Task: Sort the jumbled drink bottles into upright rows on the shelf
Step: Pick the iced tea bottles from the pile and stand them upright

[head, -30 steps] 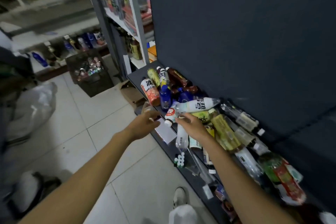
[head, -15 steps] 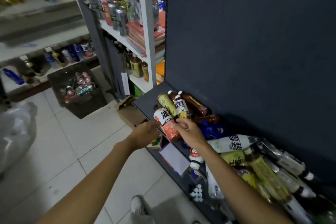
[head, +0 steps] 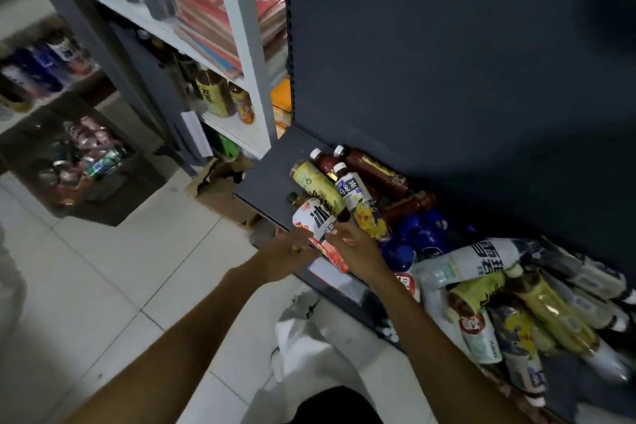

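A jumble of drink bottles lies on the low dark shelf. My left hand and my right hand grip an orange-and-white bottle from either side at the shelf's front left. It tilts with its cap up and to the left. Just behind it lean a yellow-label tea bottle, a white-label tea bottle and two dark red-brown bottles. Blue bottles lie to the right. Further right lie a white-and-green bottle and a heap of yellow-green bottles.
A dark back panel rises behind the shelf. To the left stands a white shelving unit with cans, red packs and tea bottles. A dark crate of cans and an open cardboard box sit on the white tiled floor.
Both hands moved from the middle of the pile to the orange-and-white bottle at the left end and closed round it. The camera swung left and nearer.
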